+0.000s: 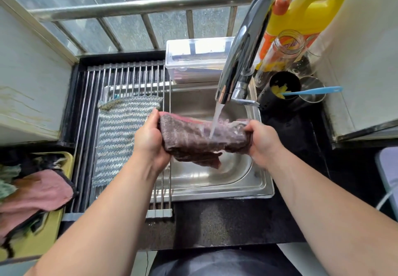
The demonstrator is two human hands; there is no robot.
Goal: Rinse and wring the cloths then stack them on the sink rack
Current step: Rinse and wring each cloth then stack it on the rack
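**Maroon cloth under the running tap**

The left hand (150,137) and right hand (261,140) are each clamped on one end of a dark maroon cloth (200,137), held stretched over the sink (215,187) with the water stream (216,118) striking its middle. Soaked, it likely handles heavy, limp and slick, so bunched ends suit wringing. It looks ribbed and folded, with a lower flap drooping. Farther left, a grey striped cloth (116,137) lies flat on the sink rack (86,114).

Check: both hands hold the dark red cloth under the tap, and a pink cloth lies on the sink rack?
Wrong colour: the head view shows a grey-blue striped cloth on the sink rack. The left hand and right hand hold the dark red cloth under the tap.
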